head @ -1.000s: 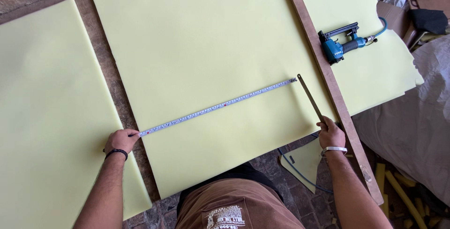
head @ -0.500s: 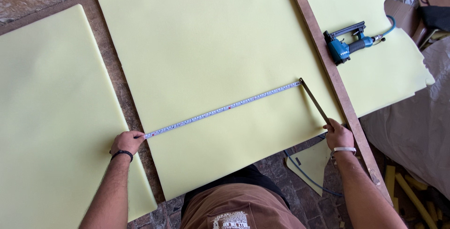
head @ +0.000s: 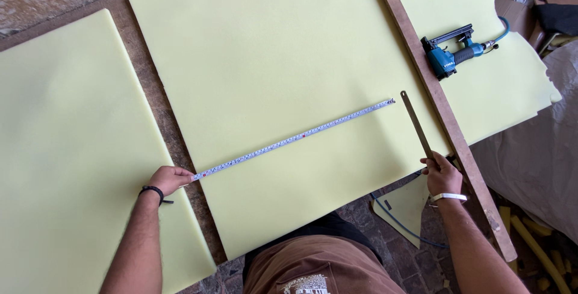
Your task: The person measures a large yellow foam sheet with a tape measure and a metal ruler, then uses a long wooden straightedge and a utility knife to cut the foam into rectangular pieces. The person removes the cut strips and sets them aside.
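**Inspector:** Two bare hands are in view, both at the near edge of the large pale yellow foam sheet [head: 271,77] in the middle of the brown surface [head: 141,65]. State the left.

**Assistant:** Left hand [head: 168,179], with a black wristband, has its grip pinched on the near-left end of the white flexible measuring tape [head: 295,139] at the sheet's left edge. Tape lies flat across the foam, running up and to the right, its far end close to the tip of the thin flat metal strip [head: 416,125].

**Inspector:** The right?

**Assistant:** Right hand [head: 444,176], with a white wristband, has its grip clenched on the near end of that strip. Strip slants up and left over the foam, just beside the long brown wooden batten [head: 421,71].

**Inspector:** Surroundings?

**Assistant:** Second yellow foam sheet [head: 66,149] on the left, apart from the middle one. Third yellow foam piece [head: 481,89] to the right of the batten, carrying a blue and black pneumatic stapler [head: 451,55] with a teal hose [head: 501,32]. Grey sheeting [head: 536,161] at near right.
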